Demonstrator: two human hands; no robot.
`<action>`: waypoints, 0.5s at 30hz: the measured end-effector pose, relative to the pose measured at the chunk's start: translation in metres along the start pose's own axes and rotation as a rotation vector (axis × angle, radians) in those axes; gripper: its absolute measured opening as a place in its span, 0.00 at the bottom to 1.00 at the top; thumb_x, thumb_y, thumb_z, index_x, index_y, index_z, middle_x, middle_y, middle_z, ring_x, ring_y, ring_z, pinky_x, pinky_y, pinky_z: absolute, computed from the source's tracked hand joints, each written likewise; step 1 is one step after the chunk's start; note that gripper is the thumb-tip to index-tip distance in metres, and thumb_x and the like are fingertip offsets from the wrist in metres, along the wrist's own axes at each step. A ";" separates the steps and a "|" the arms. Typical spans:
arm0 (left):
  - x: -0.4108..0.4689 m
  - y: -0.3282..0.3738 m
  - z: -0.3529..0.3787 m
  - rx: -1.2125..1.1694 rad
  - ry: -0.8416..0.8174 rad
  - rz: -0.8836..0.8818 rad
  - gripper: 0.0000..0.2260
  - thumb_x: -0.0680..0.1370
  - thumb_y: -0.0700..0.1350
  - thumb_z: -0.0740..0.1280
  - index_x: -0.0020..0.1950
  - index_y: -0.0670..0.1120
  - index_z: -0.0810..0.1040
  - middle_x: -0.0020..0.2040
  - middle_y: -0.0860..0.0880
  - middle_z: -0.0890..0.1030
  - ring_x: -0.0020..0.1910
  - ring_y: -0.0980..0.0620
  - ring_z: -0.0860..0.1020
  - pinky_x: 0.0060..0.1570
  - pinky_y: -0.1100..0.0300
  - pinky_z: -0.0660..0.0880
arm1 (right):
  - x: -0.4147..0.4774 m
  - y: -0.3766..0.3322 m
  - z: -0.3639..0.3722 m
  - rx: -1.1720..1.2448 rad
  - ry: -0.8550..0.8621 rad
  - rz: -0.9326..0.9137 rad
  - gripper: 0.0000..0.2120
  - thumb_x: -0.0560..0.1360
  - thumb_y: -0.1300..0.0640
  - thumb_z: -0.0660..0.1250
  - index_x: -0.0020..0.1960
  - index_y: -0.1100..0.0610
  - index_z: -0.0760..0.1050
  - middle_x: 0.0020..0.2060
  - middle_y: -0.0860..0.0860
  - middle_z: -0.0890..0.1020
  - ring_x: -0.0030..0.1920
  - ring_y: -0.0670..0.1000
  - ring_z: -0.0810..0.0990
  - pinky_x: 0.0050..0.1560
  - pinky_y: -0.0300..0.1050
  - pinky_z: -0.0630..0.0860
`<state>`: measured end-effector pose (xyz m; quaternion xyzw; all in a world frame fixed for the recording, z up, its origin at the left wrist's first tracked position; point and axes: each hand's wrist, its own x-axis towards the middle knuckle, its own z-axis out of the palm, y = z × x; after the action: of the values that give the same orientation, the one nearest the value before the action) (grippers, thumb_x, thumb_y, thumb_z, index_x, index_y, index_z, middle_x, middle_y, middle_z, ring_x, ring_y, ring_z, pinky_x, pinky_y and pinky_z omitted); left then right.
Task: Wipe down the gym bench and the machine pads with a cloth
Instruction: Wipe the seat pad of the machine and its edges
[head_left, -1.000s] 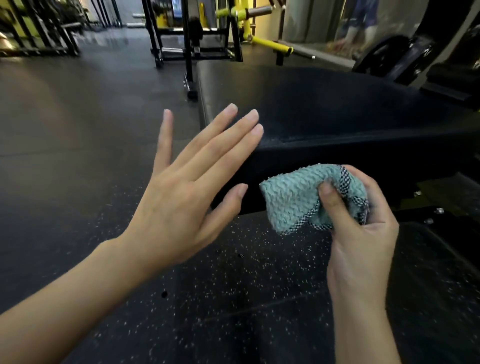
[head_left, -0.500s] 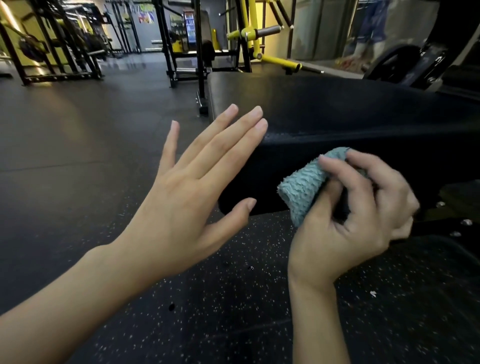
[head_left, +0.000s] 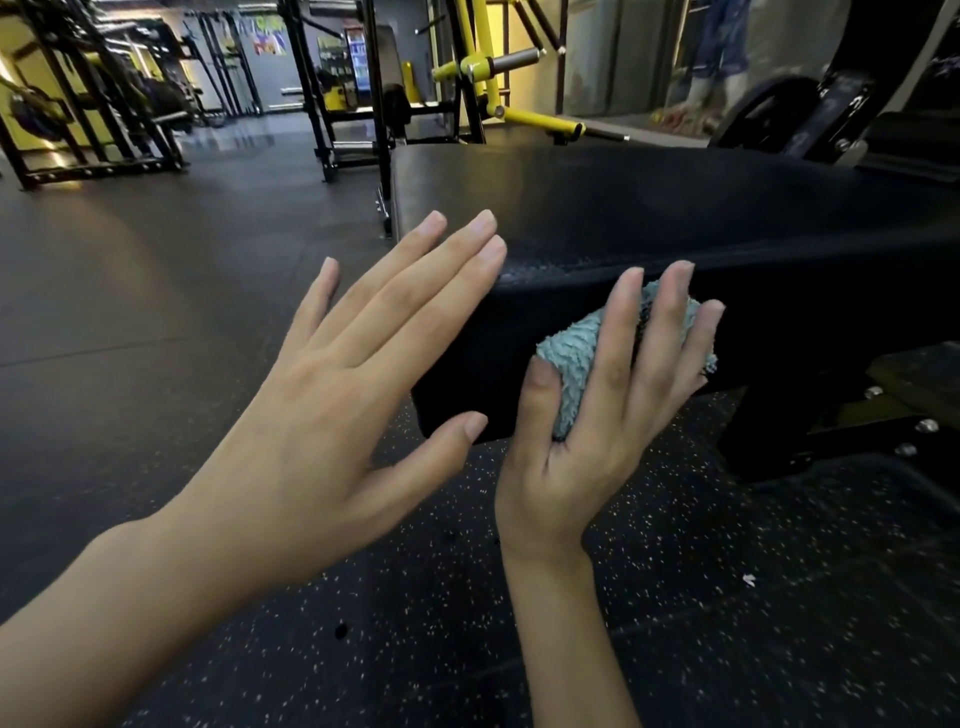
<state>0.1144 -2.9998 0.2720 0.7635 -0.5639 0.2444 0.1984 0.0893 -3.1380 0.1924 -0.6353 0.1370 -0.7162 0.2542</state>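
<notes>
Against the bench (head_left: 675, 218) side, the right hand (head_left: 597, 415) now flattens its grip, pressing the teal cloth (head_left: 576, 358); previously fisted. Left hand (head_left: 332, 395) stays spread wide, empty.

Open top of the black bench pad (head_left: 675, 208), bare along its whole visible length. Near side face blocked by the right hand (head_left: 597, 415) pressing the teal cloth (head_left: 576, 358), and at the left corner by the flat left hand (head_left: 332, 405). Below the pad, clear speckled floor (head_left: 675, 597); to the pad's right, bolted frame (head_left: 841, 426). Behind the pad, yellow machine arm (head_left: 540, 122) and black rack (head_left: 374, 104).
</notes>
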 end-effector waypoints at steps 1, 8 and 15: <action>0.000 -0.001 -0.001 0.009 -0.007 0.008 0.32 0.79 0.52 0.61 0.81 0.48 0.54 0.82 0.55 0.54 0.81 0.54 0.50 0.75 0.35 0.49 | -0.001 -0.002 0.002 0.025 0.020 -0.007 0.25 0.84 0.48 0.51 0.74 0.65 0.62 0.73 0.59 0.64 0.78 0.57 0.52 0.76 0.66 0.54; -0.003 -0.004 0.003 0.110 -0.006 0.023 0.29 0.84 0.57 0.48 0.82 0.45 0.48 0.83 0.49 0.48 0.81 0.50 0.46 0.73 0.30 0.40 | -0.019 -0.022 0.004 0.131 -0.074 -0.143 0.22 0.83 0.52 0.54 0.72 0.63 0.62 0.70 0.54 0.70 0.79 0.52 0.53 0.77 0.54 0.55; -0.003 -0.001 0.007 0.155 0.009 0.007 0.30 0.84 0.58 0.47 0.82 0.44 0.46 0.83 0.48 0.47 0.81 0.48 0.45 0.73 0.31 0.37 | -0.010 -0.005 -0.006 0.004 -0.165 -0.311 0.20 0.85 0.48 0.50 0.73 0.54 0.66 0.71 0.50 0.68 0.78 0.51 0.56 0.71 0.68 0.62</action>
<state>0.1160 -3.0011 0.2646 0.7736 -0.5449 0.2914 0.1405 0.0834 -3.1296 0.1860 -0.7049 0.0142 -0.6927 0.1519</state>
